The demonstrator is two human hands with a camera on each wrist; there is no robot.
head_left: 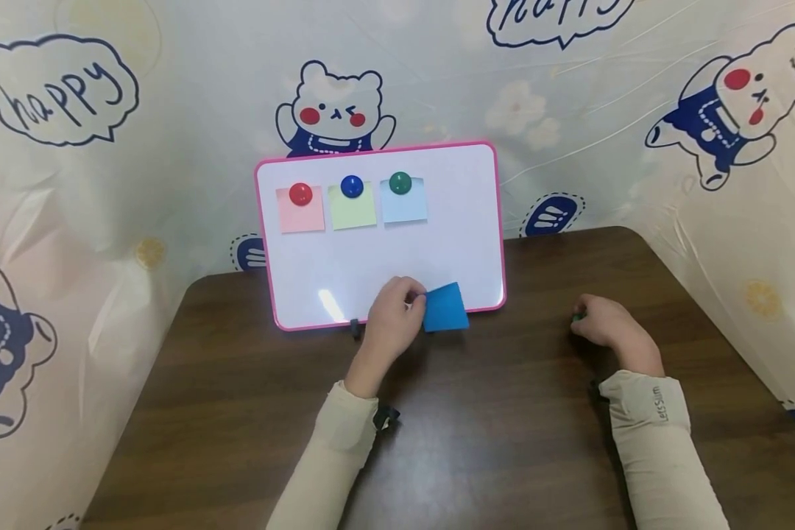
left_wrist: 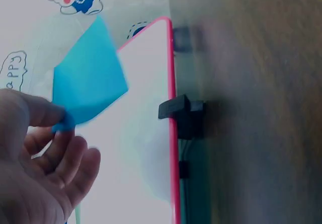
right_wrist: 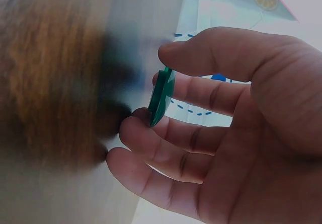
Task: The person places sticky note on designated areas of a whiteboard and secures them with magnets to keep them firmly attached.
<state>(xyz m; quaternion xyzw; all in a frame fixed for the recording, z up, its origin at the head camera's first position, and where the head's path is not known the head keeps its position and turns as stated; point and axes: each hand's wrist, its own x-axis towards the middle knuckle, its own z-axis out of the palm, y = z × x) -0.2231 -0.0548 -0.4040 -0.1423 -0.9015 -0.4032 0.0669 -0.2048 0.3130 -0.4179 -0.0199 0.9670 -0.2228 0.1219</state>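
Note:
My left hand (head_left: 394,315) pinches a blue sticky note (head_left: 446,308) by its left edge, in front of the lower edge of a pink-framed whiteboard (head_left: 384,265). In the left wrist view the note (left_wrist: 90,78) stands tilted between thumb and fingers. Right of the board, just over the table, my right hand (head_left: 606,324) pinches a green round magnet (right_wrist: 162,95) between thumb and fingers. Pink (head_left: 301,213), green (head_left: 352,208) and light blue (head_left: 403,202) notes hang in a row on the board, under a red magnet (head_left: 301,194), a blue magnet (head_left: 352,186) and a green magnet (head_left: 400,182).
The whiteboard leans at the back of a dark wooden table (head_left: 503,427). A black clip (left_wrist: 178,114) grips its lower edge. Behind it hangs a printed curtain (head_left: 437,88) with bears and lettering.

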